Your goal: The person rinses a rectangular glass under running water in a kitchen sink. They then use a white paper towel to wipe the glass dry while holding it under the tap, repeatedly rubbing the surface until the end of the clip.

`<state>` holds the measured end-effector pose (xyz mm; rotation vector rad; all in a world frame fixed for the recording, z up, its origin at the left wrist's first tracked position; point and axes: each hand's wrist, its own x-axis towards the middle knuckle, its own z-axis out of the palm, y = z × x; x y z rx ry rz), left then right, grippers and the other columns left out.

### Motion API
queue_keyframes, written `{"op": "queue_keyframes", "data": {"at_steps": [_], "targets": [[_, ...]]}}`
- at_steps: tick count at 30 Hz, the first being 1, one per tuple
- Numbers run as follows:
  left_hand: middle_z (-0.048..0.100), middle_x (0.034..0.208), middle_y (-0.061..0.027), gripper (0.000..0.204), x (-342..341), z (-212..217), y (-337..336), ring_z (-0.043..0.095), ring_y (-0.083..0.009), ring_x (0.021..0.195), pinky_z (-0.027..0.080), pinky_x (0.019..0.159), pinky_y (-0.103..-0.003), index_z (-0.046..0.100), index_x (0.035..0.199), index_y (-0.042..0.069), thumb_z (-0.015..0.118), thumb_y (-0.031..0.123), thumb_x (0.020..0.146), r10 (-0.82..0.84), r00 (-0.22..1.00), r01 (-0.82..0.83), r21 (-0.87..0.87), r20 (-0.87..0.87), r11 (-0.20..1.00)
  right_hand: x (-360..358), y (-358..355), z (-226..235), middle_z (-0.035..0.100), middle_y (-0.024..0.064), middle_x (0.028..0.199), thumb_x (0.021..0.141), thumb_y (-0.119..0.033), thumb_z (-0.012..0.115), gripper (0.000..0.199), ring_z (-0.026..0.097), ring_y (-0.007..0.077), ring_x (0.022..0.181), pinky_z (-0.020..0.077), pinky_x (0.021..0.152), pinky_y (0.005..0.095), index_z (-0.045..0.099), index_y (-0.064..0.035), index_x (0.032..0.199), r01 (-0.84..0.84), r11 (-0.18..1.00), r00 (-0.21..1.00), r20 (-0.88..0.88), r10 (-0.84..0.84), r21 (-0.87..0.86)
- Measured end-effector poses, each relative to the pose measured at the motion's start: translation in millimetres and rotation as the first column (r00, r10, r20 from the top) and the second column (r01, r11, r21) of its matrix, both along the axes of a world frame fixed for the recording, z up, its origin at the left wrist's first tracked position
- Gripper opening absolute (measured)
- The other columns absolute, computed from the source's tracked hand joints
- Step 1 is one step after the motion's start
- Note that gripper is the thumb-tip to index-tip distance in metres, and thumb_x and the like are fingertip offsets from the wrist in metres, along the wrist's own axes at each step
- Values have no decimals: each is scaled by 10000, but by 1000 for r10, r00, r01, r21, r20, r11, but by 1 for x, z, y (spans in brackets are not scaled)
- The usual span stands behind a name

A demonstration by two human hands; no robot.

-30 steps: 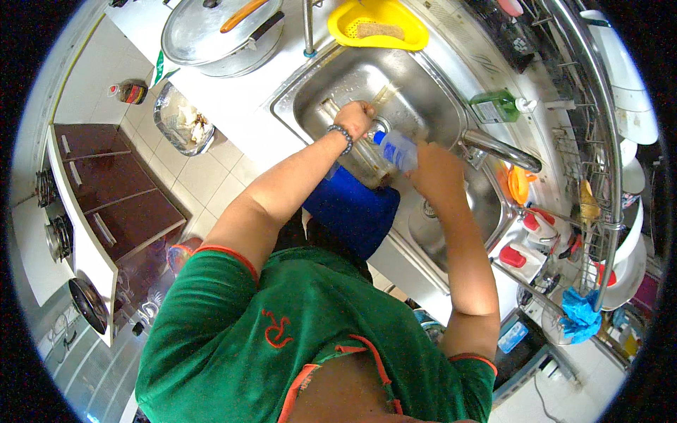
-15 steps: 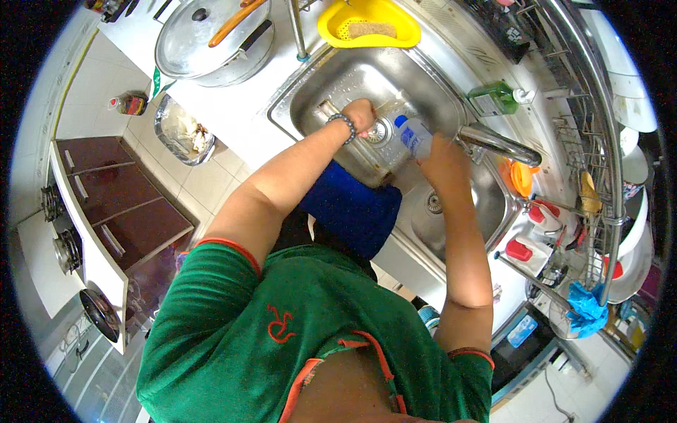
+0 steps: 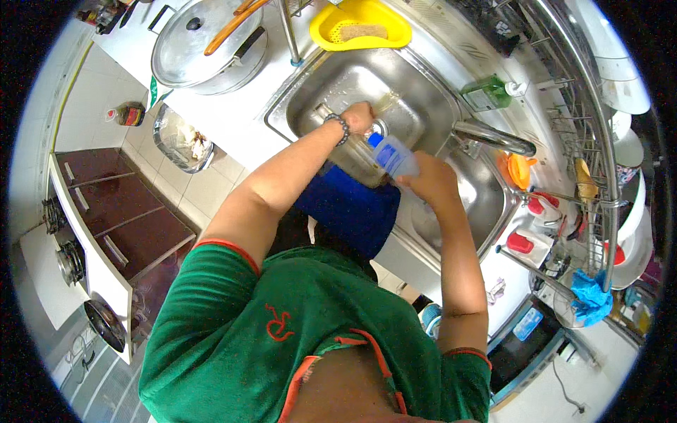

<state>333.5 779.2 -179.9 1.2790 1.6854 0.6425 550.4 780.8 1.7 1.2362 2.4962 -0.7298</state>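
Note:
My right hand (image 3: pixel 434 180) grips a clear plastic bottle (image 3: pixel 397 158) with a blue cap and a blue-marked label. The bottle is tilted over the steel sink (image 3: pixel 419 77), its cap end pointing left, close to my left hand (image 3: pixel 358 117). That hand is low in the left basin near the drain, its fingers curled; what they hold, if anything, is hidden. A dark bead bracelet (image 3: pixel 343 128) circles my left wrist. Beside it, a pale, see-through edge shows in the basin, too unclear to name. Water wets the basin floor.
A yellow strainer basket (image 3: pixel 326 32) with a brown sponge (image 3: pixel 363 32) sits behind the sink. The faucet (image 3: pixel 493 137) reaches over the right basin. A green bottle (image 3: pixel 486 94) lies behind it. At left stands a lidded pan (image 3: pixel 197 56); a wire rack (image 3: pixel 599 141) curves along the right.
My right hand has carried the bottle left and slightly nearer to me, bringing its cap closer to my left hand. My left hand has hardly moved.

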Motion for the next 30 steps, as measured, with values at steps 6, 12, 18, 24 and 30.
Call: {"op": "queue_keyframes", "data": {"at_steps": [6,12,18,24,30], "targets": [[615,672,-203,379,-14,24,-15,633,-313,691,488,697,-389,626,677,3,512,325,840,267,955,-267,16,-125,964,5,12,-94,625,191,937,717,-351,698,540,605,307,851,458,802,388,544,29,1068,392,827,674,-487,-556,-403],[534,517,-76,352,-43,45,-44,524,-152,483,398,464,-312,584,618,49,506,269,881,437,855,-403,-173,280,899,-99,77,-87,482,124,1171,755,-125,696,582,477,211,1050,382,915,328,357,-1,1212,435,805,-35,-901,-433,-403],[554,730,-18,286,-39,85,-54,493,-70,582,407,515,-191,550,976,5,329,-75,813,376,706,-297,-231,600,927,-128,197,-101,526,213,1107,649,-126,763,682,550,335,982,432,873,401,365,49,1175,858,514,71,-989,-130,-6],[515,640,1,159,-28,95,-42,459,-73,554,386,509,-195,570,915,15,415,14,878,380,775,-325,-196,505,925,-103,207,-133,536,212,1073,709,-100,711,562,549,326,959,446,827,391,401,58,1151,806,590,220,-949,-228,45],[531,568,-49,362,-17,70,-37,508,-101,517,399,461,-235,575,689,36,471,295,919,294,954,-295,16,53,955,-122,55,-103,583,136,945,814,-109,600,284,568,178,769,469,645,293,507,14,1053,240,659,85,-661,-746,-713]]}}
